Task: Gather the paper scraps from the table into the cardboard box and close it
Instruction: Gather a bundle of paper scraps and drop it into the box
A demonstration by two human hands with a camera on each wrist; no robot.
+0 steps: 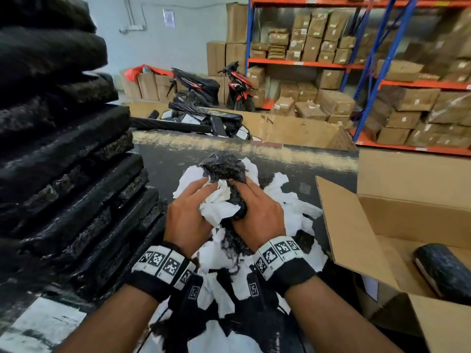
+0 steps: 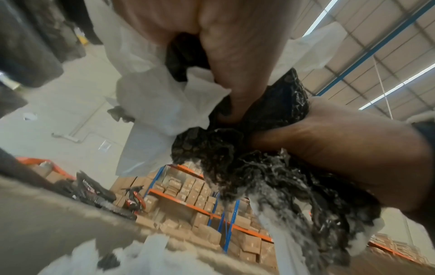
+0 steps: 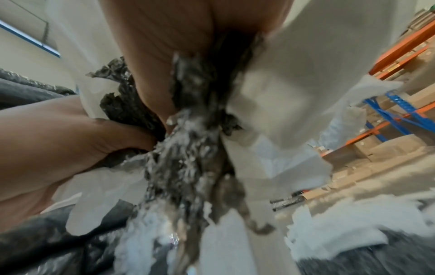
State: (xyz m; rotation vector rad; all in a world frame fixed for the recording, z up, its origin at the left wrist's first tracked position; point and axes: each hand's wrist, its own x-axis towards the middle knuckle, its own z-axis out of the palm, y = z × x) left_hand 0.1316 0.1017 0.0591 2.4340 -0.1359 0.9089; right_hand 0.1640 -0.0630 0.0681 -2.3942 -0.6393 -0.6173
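both my hands are buried in the wad of paper scraps [image 1: 221,200], a crumpled mix of white sheet and black, speckled material. my left hand [image 1: 187,215] curls around the white side of the wad and my right hand [image 1: 257,212] curls around the black side, so the bundle sits squeezed between my two palms with my fingertips pushed down into its top. from the left wrist view my fingers [image 2: 226,61] bend into the folds where white paper meets black, the scraps bulging out past them on both sides. from the right wrist view my fingers [image 3: 150,70] wrap the dark twisted middle of the bundle, with white paper spilling out to the right and strands hanging below. more torn white and black pieces lie loose on the dark table [image 1: 163,159] under and around my wrists, spreading toward me. the cardboard box [image 1: 397,220] stands open just to my right, its near flap [image 1: 354,238] tilted up beside the heap, and a dark wrapped roll [image 1: 443,273] lies inside it. a tall stack of black wrapped bundles [image 1: 63,149] rises close on my left.
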